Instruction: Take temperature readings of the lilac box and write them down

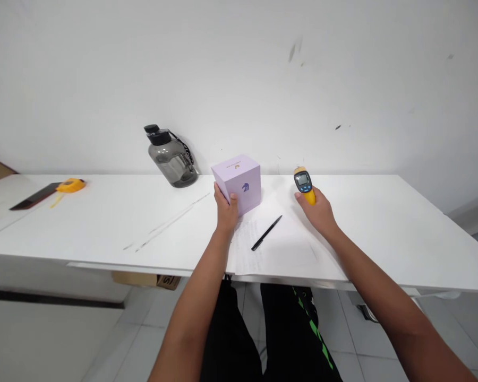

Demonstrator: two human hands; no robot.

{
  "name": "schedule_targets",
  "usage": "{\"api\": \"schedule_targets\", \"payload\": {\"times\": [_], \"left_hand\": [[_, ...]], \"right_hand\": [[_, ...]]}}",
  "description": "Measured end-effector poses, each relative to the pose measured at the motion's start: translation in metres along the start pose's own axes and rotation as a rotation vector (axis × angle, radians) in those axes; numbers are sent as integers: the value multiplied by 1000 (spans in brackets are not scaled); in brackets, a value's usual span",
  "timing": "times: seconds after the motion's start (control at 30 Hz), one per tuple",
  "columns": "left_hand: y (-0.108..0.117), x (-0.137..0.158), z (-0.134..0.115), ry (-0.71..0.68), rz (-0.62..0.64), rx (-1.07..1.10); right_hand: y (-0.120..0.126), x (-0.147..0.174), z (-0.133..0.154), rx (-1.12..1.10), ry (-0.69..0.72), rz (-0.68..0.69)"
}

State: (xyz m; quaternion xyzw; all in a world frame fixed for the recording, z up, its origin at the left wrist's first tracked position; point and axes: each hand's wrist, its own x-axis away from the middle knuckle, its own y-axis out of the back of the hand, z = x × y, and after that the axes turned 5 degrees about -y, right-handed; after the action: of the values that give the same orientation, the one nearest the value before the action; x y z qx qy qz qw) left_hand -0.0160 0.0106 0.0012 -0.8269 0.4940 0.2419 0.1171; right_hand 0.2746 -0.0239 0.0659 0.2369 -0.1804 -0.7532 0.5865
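Note:
My left hand (226, 210) grips the lower left corner of a lilac box (247, 184), thumb on its front face. The box has a dark blue emblem on the front and a small gold mark on top. In my right hand (319, 211) is a yellow and dark infrared thermometer (303, 181), its screen and blue buttons facing me. My fingers wrap its yellow handle; the trigger side is hidden. Between my hands, a black pen (266, 233) lies slantwise on white paper sheets (287, 254) with faint print.
A grey translucent water bottle (173, 159) with a black cap and strap stands against the wall. Farther left on the white table (163, 212) lie a yellow tape measure (70, 185) and a dark flat tool (35, 196). A cardboard box (143, 279) sits beneath the table.

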Motion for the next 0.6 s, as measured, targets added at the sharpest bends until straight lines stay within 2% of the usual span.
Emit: {"api": "schedule_targets", "payload": {"times": [0.1,0.27,0.43,0.6], "left_hand": [[0,-1,3,33,20,4],[-1,-2,6,71,42,4],[-2,1,4,80,26,-3],[0,4,5,69,50,-44]], "right_hand": [[-4,14,7,-179,11,14],[-17,34,13,-358,73,90],[-27,46,13,-419,93,232],[-36,47,9,-427,69,297]]}}
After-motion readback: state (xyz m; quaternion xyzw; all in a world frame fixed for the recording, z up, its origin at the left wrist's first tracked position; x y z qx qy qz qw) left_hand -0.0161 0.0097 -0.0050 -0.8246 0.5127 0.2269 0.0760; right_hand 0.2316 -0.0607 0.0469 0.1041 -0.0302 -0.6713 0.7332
